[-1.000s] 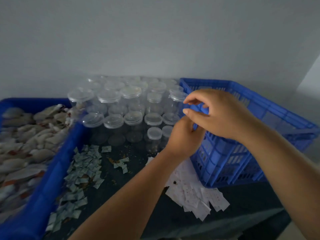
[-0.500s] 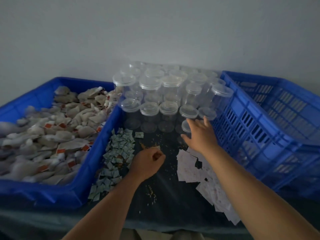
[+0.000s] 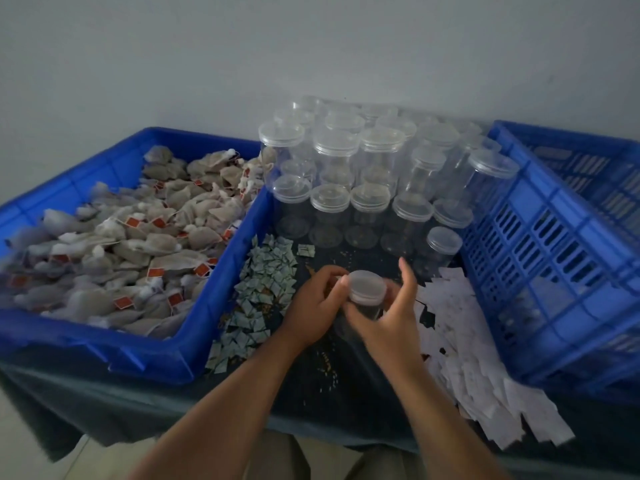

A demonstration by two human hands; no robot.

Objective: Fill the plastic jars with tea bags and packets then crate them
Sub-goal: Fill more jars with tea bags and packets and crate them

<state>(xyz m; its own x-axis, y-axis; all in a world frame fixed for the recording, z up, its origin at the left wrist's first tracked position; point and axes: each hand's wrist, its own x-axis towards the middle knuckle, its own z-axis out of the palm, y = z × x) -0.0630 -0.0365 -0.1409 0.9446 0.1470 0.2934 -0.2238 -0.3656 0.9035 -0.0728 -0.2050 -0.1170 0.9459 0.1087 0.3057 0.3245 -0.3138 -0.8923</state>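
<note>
A small clear plastic jar (image 3: pixel 367 289) with a lid is held just above the dark table, in front of me. My right hand (image 3: pixel 391 323) grips its body from the right, thumb across the front and index finger sticking up. My left hand (image 3: pixel 313 306) has its fingers curled at the left edge of the lid and pinches it. Tea bags (image 3: pixel 131 237) with red tags fill the blue bin (image 3: pixel 221 282) at left. A pile of small green-grey packets (image 3: pixel 263 292) lies beside the bin. The blue slatted crate (image 3: pixel 540 258) stands at right.
Several empty lidded jars (image 3: pixel 367 188) are stacked in two layers at the back against the wall. White paper slips (image 3: pixel 474 362) are strewn along the crate's foot to the table's front edge. Loose crumbs dot the dark cloth (image 3: pixel 332 372) between my arms.
My right hand took a small jar from the front of the stack and brought it toward me. My left hand moved right and up to the jar's lid.
</note>
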